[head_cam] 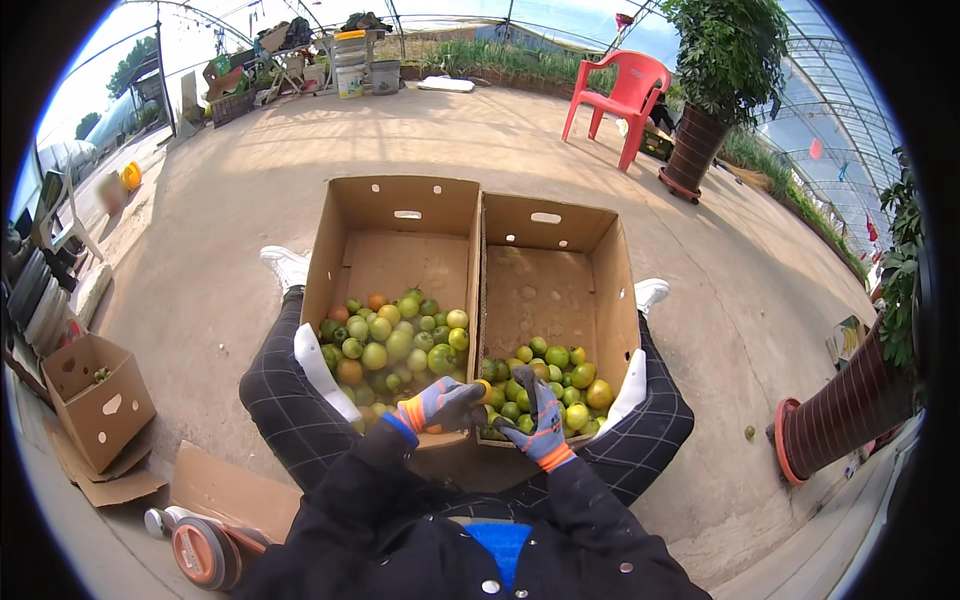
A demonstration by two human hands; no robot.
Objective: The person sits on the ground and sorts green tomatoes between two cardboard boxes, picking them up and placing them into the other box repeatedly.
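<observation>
Two cardboard boxes stand side by side between my legs. The left cardboard box [409, 255] holds a heap of green, yellowish and reddening tomatoes [397, 345]. The right cardboard box [536, 274] has a smaller heap of mostly green tomatoes [570, 379] at its near end. My left hand [444, 403], in a grey and orange work glove, grips a yellow-orange tomato [484, 390] by the boxes' shared wall. Gloved the same way, my right hand [541, 421] is over the near end of the right box, thumb and fingers apart, with nothing visible between them.
White padded strips [324, 375] lie along the boxes' outer sides. A smaller cardboard box [101, 409] and a flat cardboard sheet [232, 491] are at left. Potted plants [847, 409] stand at right, near a loose tomato [750, 433]. A red plastic chair [626, 90] stands farther off.
</observation>
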